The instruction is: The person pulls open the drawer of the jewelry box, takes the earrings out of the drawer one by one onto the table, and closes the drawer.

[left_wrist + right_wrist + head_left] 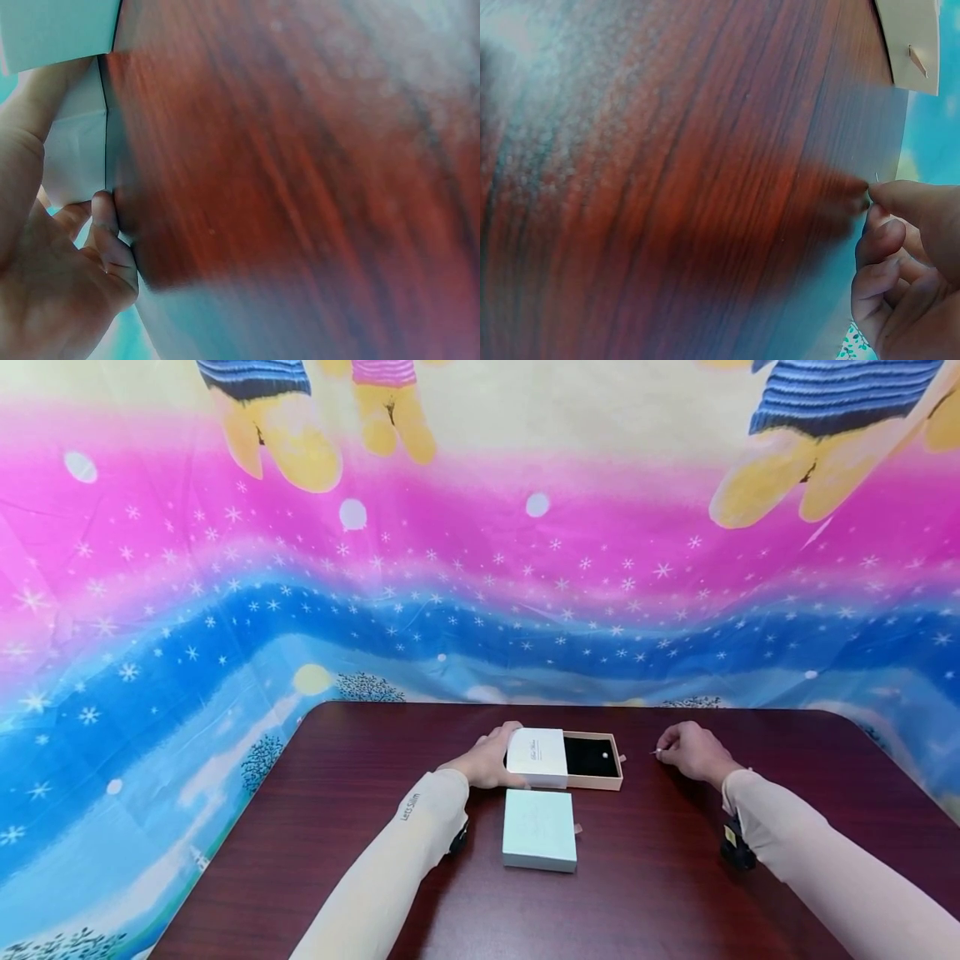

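A white jewelry box sleeve (536,756) lies on the table with its drawer (618,772) slid partly out to the right. A black pad (585,757) lines the drawer and bears one small white round stud (605,755). My left hand (491,760) grips the sleeve's left end, thumb along the near side and fingers at the far side. To the right of the drawer, my right hand (693,753) pinches a tiny earring (655,751) between thumb and fingertip. Its thin pin (877,178) pokes up in the right wrist view; the rest is hidden by the fingers.
A closed pale green box (538,829) with a small ribbon tab (578,829) lies just in front of the white one. Both are on a dark reddish wooden table (637,893). A printed cloth (480,568) hangs behind the table's far edge.
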The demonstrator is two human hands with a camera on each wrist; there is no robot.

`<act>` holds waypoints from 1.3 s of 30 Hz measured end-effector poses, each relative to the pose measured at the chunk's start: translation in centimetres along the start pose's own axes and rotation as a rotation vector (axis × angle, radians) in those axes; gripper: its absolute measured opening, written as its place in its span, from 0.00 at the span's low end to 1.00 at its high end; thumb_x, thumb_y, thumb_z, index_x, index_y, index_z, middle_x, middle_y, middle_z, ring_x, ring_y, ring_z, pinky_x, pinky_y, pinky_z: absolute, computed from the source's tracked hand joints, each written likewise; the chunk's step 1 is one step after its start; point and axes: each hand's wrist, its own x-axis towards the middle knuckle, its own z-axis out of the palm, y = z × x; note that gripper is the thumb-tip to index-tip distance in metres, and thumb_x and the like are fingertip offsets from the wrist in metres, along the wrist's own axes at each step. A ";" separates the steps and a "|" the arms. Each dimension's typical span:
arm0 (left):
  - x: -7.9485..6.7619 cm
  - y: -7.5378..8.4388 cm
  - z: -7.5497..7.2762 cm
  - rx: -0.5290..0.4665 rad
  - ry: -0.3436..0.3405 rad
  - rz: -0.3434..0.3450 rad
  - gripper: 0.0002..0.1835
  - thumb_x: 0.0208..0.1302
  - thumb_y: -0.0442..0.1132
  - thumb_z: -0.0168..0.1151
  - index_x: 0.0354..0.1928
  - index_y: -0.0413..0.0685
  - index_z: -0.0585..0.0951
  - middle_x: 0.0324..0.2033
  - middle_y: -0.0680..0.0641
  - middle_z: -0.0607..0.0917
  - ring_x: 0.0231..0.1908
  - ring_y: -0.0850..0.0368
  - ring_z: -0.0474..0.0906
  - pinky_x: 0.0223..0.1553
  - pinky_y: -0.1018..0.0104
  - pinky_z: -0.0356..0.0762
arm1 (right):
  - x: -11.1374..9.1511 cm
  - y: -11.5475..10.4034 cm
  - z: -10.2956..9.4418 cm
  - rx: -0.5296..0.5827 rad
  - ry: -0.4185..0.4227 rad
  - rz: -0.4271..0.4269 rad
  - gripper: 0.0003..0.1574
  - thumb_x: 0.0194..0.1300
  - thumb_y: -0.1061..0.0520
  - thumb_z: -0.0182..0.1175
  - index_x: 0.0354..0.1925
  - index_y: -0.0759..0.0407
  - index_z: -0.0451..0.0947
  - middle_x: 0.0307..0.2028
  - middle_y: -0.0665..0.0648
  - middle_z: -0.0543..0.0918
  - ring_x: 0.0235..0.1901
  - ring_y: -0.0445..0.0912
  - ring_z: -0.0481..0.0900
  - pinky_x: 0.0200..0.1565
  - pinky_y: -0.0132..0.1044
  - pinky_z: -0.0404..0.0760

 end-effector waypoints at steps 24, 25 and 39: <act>0.0 -0.1 0.0 -0.001 0.005 0.002 0.55 0.49 0.54 0.74 0.73 0.55 0.51 0.63 0.47 0.68 0.59 0.50 0.64 0.61 0.51 0.65 | 0.0 -0.2 0.0 -0.008 -0.011 0.017 0.07 0.63 0.56 0.60 0.36 0.60 0.81 0.29 0.54 0.81 0.27 0.45 0.75 0.30 0.36 0.69; 0.0 -0.1 0.0 -0.001 0.005 0.001 0.55 0.49 0.54 0.74 0.73 0.55 0.50 0.63 0.47 0.68 0.59 0.50 0.64 0.61 0.52 0.65 | 0.0 -0.2 0.0 -0.008 -0.012 0.018 0.07 0.63 0.56 0.60 0.36 0.60 0.81 0.29 0.54 0.81 0.27 0.45 0.74 0.30 0.36 0.69; 0.2 -0.2 0.1 0.013 0.005 0.013 0.54 0.50 0.54 0.74 0.73 0.55 0.51 0.63 0.48 0.68 0.58 0.50 0.64 0.61 0.53 0.65 | -0.2 -0.4 -0.2 -0.018 -0.013 0.018 0.09 0.62 0.54 0.63 0.35 0.59 0.80 0.29 0.55 0.81 0.27 0.46 0.74 0.30 0.37 0.69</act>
